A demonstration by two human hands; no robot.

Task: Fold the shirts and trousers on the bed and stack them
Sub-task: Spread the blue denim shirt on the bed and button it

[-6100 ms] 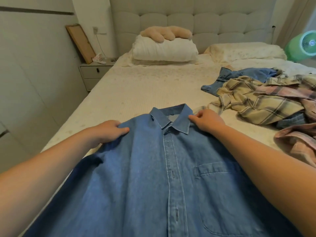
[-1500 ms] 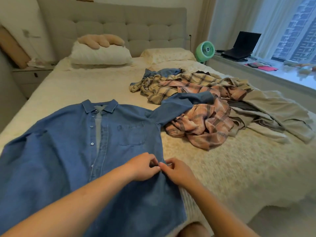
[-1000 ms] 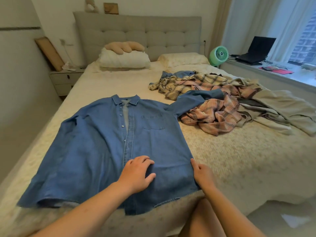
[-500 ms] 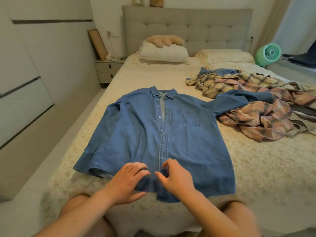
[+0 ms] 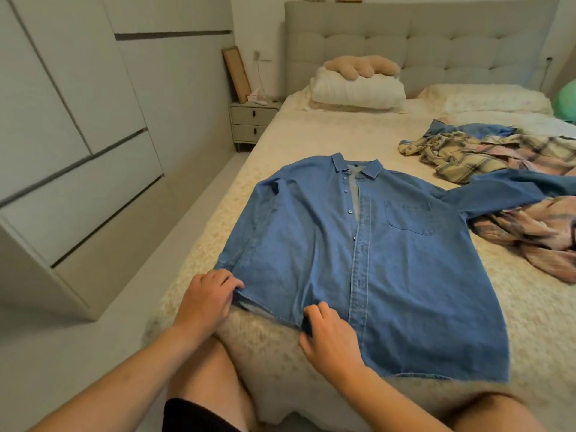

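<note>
Denim shirt (image 5: pixel 389 275) lay face up, spread flat on the bed (image 5: pixel 327 141), hem at the near edge. Best smoothed taut along the hem before any folding. Left hand (image 5: pixel 207 299) curled, pinching the hem's left corner; right hand (image 5: pixel 327 333) likewise curled, gripping the hem near the placket.

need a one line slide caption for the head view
Both hands, left hand and right hand, grip the hem of a blue denim shirt spread face-up on the bed.
</note>
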